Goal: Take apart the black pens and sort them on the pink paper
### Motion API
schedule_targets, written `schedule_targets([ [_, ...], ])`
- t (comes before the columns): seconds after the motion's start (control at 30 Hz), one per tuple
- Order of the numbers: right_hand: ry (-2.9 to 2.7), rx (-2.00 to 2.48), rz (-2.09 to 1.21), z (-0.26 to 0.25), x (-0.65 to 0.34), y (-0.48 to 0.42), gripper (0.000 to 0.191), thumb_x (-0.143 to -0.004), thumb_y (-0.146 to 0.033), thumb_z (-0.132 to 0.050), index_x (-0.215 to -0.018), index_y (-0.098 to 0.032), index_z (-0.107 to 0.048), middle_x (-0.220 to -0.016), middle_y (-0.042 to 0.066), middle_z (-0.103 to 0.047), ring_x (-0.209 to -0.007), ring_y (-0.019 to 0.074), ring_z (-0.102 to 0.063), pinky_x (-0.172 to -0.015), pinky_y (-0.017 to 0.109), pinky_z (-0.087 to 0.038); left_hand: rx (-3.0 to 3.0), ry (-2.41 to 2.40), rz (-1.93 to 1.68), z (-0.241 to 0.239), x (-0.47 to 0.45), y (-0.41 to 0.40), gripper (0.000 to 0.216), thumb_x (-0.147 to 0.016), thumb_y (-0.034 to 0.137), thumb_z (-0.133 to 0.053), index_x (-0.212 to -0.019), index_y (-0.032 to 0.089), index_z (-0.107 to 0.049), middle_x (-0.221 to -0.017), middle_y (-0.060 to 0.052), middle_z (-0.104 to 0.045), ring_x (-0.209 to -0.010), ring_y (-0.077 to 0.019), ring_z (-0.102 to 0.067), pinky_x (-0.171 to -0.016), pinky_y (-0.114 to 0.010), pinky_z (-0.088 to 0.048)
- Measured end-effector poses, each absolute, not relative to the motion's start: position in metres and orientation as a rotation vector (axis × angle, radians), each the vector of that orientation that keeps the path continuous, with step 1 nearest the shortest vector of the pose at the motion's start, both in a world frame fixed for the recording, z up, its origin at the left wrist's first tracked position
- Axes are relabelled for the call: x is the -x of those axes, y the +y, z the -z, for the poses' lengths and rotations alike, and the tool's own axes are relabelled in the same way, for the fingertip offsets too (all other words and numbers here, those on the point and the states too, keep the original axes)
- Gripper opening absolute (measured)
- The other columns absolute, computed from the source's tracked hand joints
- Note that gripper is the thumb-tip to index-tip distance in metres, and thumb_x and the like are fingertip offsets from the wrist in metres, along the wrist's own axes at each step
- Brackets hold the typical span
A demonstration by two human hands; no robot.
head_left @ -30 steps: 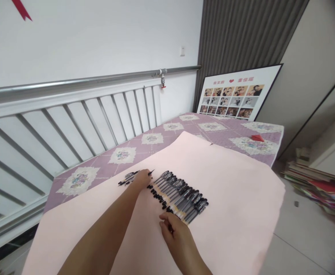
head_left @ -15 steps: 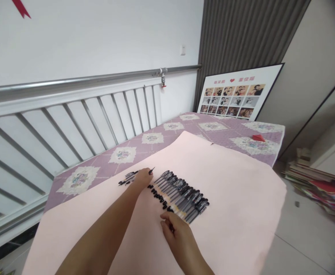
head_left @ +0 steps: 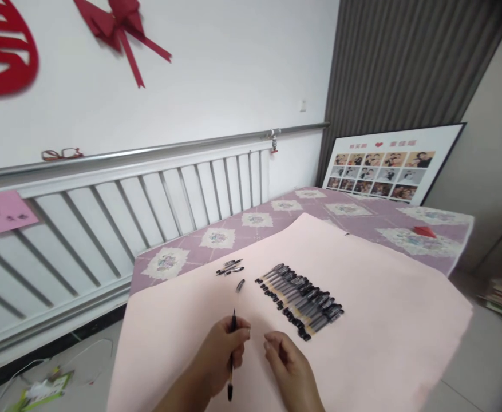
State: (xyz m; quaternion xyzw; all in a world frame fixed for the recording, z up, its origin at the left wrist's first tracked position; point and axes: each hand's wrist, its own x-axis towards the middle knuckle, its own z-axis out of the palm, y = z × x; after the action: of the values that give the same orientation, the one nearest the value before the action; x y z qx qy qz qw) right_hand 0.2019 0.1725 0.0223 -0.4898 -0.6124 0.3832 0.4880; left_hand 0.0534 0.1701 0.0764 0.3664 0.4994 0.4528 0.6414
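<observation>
My left hand [head_left: 229, 349] is closed around an uncapped black gel pen [head_left: 230, 390], its tip pointing up and away from me. Close by on the right, my right hand [head_left: 291, 369] hovers over the pink sheet [head_left: 375, 343], fingers loosely curled, the thumb a little apart and nothing visible in it. A loose pen cap [head_left: 240, 285] lies just beyond the left hand. Past it is a small group of pens and caps [head_left: 230, 267]. A slanting row of capped gel pens [head_left: 302, 294] lies side by side to the right.
A purple patterned cloth [head_left: 272, 220] covers the table under the sheet. Behind it runs a white radiator [head_left: 182, 197] with a pipe, where glasses [head_left: 62, 154] rest. A photo board [head_left: 392, 163] leans at the back right. A red paper piece [head_left: 425, 231] lies on the cloth.
My left hand has come back toward me from the small pen group, with the pen in it. The view has swung left. My right hand is now beside the left, away from the row.
</observation>
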Motion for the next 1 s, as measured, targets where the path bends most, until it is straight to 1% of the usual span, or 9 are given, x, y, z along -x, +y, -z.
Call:
schedule_targets([
  [0.1,-1.421,1.105,-1.063,-0.039,-0.172,0.139,0.023,-0.077,-0.037,-0.053,-0.092,-0.019,-0.057,-0.074,0.003,-0.062,-0.069,0.0163,-0.060,-0.064,0.024,-0.049,-0.583,1.027,-1.138,-0.070,-0.043,0.132,0.024,-0.061,0.023,-0.064,-0.078,0.018,-0.048,-0.052,0.010,-0.043,-0.034,-0.0007,-0.023,-0.035,-0.018,-0.013],
  [0.2,-1.507,1.064,-1.080,-0.049,-0.150,0.110,0.023,-0.077,-0.034,-0.054,-0.094,-0.019,-0.059,-0.079,0.004,-0.062,-0.069,0.0155,-0.059,-0.063,0.024,-0.049,-0.505,0.982,-1.178,-0.063,-0.033,0.104,0.026,-0.059,0.027,-0.068,-0.074,0.018,-0.048,-0.045,0.010,-0.041,-0.032,-0.0010,-0.023,-0.034,-0.019,-0.011],
  [0.3,-1.603,1.065,-0.988,-0.051,-0.136,0.089,0.022,-0.076,-0.030,-0.055,-0.095,-0.022,-0.062,-0.078,0.003,-0.061,-0.066,0.0146,-0.057,-0.062,0.024,-0.049,-0.457,0.928,-1.171,-0.060,-0.023,0.082,0.024,-0.061,0.028,-0.068,-0.073,0.017,-0.050,-0.045,0.008,-0.045,-0.033,-0.0011,-0.027,-0.033,-0.018,-0.012],
  [0.43,-1.710,1.048,-0.832,-0.049,-0.125,0.069,0.021,-0.077,-0.030,-0.053,-0.095,-0.026,-0.064,-0.075,0.001,-0.060,-0.066,0.0147,-0.057,-0.062,0.024,-0.048,-0.428,0.860,-1.152,-0.060,-0.013,0.059,0.026,-0.062,0.031,-0.068,-0.073,0.015,-0.050,-0.058,0.002,-0.056,-0.033,0.0002,-0.030,-0.032,-0.017,-0.015],
  [0.5,-1.750,1.035,-0.790,-0.050,-0.122,0.062,0.022,-0.079,-0.031,-0.051,-0.096,-0.027,-0.064,-0.077,0.002,-0.060,-0.068,0.0148,-0.058,-0.064,0.024,-0.049,-0.408,0.851,-1.151,-0.058,-0.009,0.051,0.030,-0.059,0.034,-0.070,-0.072,0.017,-0.048,-0.054,0.004,-0.054,-0.032,-0.0002,-0.029,-0.032,-0.017,-0.016],
  [0.63,-1.833,1.000,-0.814,-0.058,-0.119,0.050,0.022,-0.082,-0.033,-0.048,-0.096,-0.027,-0.064,-0.080,0.003,-0.062,-0.074,0.0154,-0.060,-0.068,0.023,-0.049,-0.428,0.894,-1.110,-0.047,0.000,0.040,0.035,-0.059,0.043,-0.068,-0.074,0.021,-0.045,-0.034,0.012,-0.037,-0.028,-0.0034,-0.026,-0.032,-0.018,-0.017],
  [0.7,-1.828,0.999,-0.852,-0.063,-0.118,0.046,0.022,-0.082,-0.035,-0.048,-0.094,-0.027,-0.065,-0.080,0.004,-0.062,-0.074,0.0160,-0.060,-0.069,0.024,-0.049,-0.479,0.914,-1.095,-0.045,0.003,0.036,0.035,-0.061,0.047,-0.065,-0.075,0.021,-0.045,-0.032,0.012,-0.036,-0.027,-0.0043,-0.025,-0.032,-0.019,-0.017],
  [0.83,-1.648,1.103,-1.035,-0.067,-0.119,0.046,0.026,-0.079,-0.043,-0.049,-0.082,-0.022,-0.064,-0.071,0.003,-0.061,-0.070,0.0170,-0.059,-0.067,0.026,-0.048,-0.653,0.965,-1.125,-0.057,0.011,0.027,0.034,-0.071,0.051,-0.053,-0.077,0.018,-0.052,-0.041,0.008,-0.042,-0.030,-0.0049,-0.032,-0.035,-0.020,-0.017],
  [1.0,-1.337,1.159,-1.429,-0.071,-0.122,0.057,0.029,-0.072,-0.050,-0.055,-0.074,-0.020,-0.057,-0.056,-0.002,-0.054,-0.054,0.0142,-0.053,-0.057,0.026,-0.046,-0.795,1.089,-1.202,-0.079,0.022,0.016,0.031,-0.077,0.042,-0.044,-0.083,0.015,-0.059,-0.067,0.001,-0.054,-0.042,-0.0057,-0.038,-0.042,-0.022,-0.024],
])
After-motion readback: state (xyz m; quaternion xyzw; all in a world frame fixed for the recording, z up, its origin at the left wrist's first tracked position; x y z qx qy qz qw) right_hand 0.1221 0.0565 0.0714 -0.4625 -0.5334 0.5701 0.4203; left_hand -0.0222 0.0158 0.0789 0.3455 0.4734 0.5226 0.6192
